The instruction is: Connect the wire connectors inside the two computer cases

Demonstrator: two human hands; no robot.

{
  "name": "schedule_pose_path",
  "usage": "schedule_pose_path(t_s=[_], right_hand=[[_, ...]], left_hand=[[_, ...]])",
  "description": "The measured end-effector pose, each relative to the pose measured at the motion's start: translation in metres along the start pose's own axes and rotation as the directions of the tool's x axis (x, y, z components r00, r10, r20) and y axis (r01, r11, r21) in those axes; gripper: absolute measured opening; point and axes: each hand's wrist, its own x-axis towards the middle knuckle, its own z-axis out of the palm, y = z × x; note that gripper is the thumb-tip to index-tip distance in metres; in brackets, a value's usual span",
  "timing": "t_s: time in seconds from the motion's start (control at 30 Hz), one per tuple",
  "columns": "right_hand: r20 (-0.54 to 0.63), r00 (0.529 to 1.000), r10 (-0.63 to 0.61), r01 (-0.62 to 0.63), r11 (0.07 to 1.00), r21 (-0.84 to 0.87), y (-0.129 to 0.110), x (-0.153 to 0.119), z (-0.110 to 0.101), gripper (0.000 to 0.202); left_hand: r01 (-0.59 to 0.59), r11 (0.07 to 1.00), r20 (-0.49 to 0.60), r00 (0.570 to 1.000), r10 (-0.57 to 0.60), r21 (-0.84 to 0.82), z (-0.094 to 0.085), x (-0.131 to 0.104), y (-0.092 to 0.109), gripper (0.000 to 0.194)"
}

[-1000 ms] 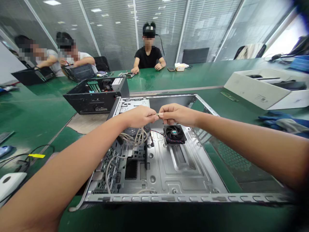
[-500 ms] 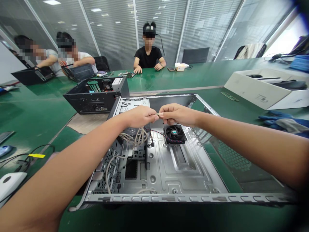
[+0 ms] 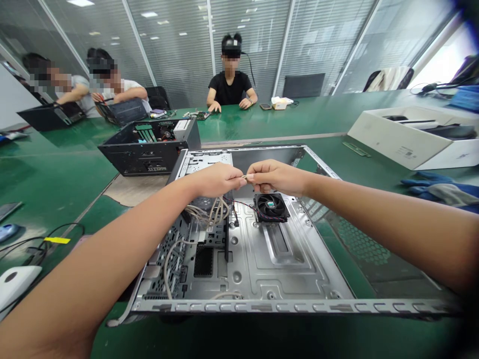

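Note:
My left hand (image 3: 219, 180) and my right hand (image 3: 275, 177) meet over an open computer case (image 3: 299, 271) lying on its side. Both are closed in a pinch on a thin pale wire (image 3: 244, 177); only a short bit shows between the fingertips, and its ends are hidden. Below my right hand a black cooling fan (image 3: 271, 206) sits on the case's bare metal floor. A thin dark red and black fan lead (image 3: 243, 202) runs left from it. Beneath my left hand, a bundle of beige cables (image 3: 218, 212) hangs by the drive bays.
Behind the case on the left stands another black computer case (image 3: 144, 154). A white box (image 3: 407, 142) and blue gloves (image 3: 445, 192) lie to the right. Black cables (image 3: 41, 244) and a white device (image 3: 17, 289) are at left. Three people sit across the green table (image 3: 232, 129).
Both hands stay in nearly the same place, still pinching the wire. The bit of wire between the fingertips has shifted very slightly.

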Motion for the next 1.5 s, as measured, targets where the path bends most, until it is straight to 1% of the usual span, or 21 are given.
schedule_pose_path(t_s=[0.3,0.53,0.83,1.0,1.13,1.3,1.5], right_hand=[[0.029,0.999,0.023,-0.026,0.995,0.095,-0.0007,-0.0014,0.0002,0.021],[0.004,1.0,0.02,-0.021,0.998,0.067,0.001,-0.0008,-0.0001,0.021],[0.021,0.999,0.024,-0.026,0.997,0.071,-0.0006,-0.0014,-0.0002,0.022],[0.024,0.999,0.031,-0.033,0.997,0.076,-0.0015,-0.0017,0.0001,0.021],[0.019,0.999,0.029,-0.03,0.997,0.069,-0.0017,-0.0017,0.0006,0.019],[0.025,1.0,0.015,-0.016,1.0,0.024,-0.0008,-0.001,0.0008,0.023],[0.036,0.999,0.018,-0.019,0.999,0.028,-0.0012,-0.0013,0.0003,0.025]], left_hand=[[-0.024,1.0,-0.025,0.999,0.024,0.002,0.0005,0.0012,-0.0019,0.033],[0.02,1.0,-0.012,1.0,-0.02,0.002,0.0,0.0007,0.0006,0.034],[-0.029,1.0,-0.024,0.999,0.029,0.003,0.0004,0.0006,-0.0011,0.035],[-0.009,1.0,-0.012,1.0,0.009,0.004,-0.0002,0.0004,-0.0005,0.034],[-0.029,1.0,-0.023,0.999,0.029,-0.001,0.0006,0.0006,-0.0019,0.034],[-0.015,1.0,-0.013,1.0,0.015,-0.004,0.0011,0.001,-0.0026,0.034],[-0.016,1.0,-0.008,1.0,0.016,-0.011,0.0001,0.0008,-0.0021,0.034]])
